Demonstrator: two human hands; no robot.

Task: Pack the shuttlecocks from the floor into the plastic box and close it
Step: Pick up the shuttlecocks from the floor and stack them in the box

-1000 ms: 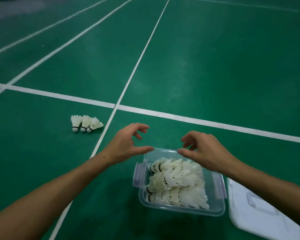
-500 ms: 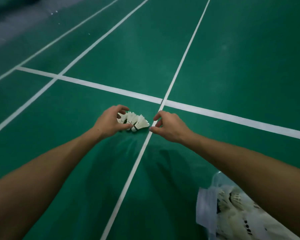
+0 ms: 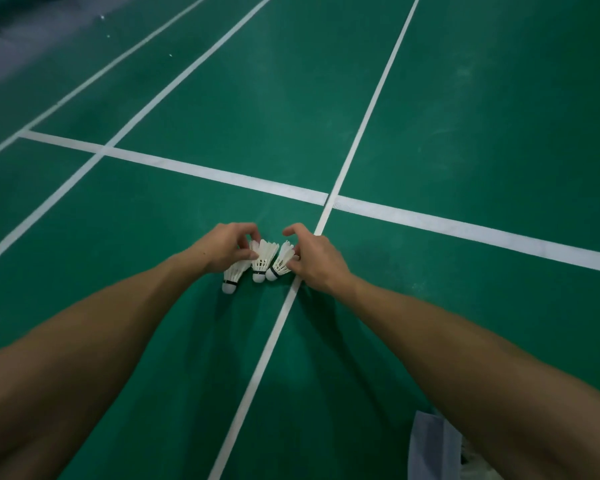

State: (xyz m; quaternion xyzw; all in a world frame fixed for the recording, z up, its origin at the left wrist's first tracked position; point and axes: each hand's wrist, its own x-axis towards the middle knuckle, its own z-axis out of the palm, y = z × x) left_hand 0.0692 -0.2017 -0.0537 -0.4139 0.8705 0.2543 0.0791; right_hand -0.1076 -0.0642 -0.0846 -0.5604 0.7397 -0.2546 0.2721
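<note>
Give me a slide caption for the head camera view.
Both hands, left and right, close around three shuttlecocks on the green court floor.

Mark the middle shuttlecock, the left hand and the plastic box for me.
middle shuttlecock [image 3: 263,255]: head view, on its feather skirt.
left hand [image 3: 222,246]: head view, on the back of the hand.
plastic box [image 3: 430,445]: head view, on its visible side clip.

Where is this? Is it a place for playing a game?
Most likely an indoor badminton court. The floor is green sports matting, white court lines cross it, and three feathered shuttlecocks lie between the left hand and right hand.
</note>
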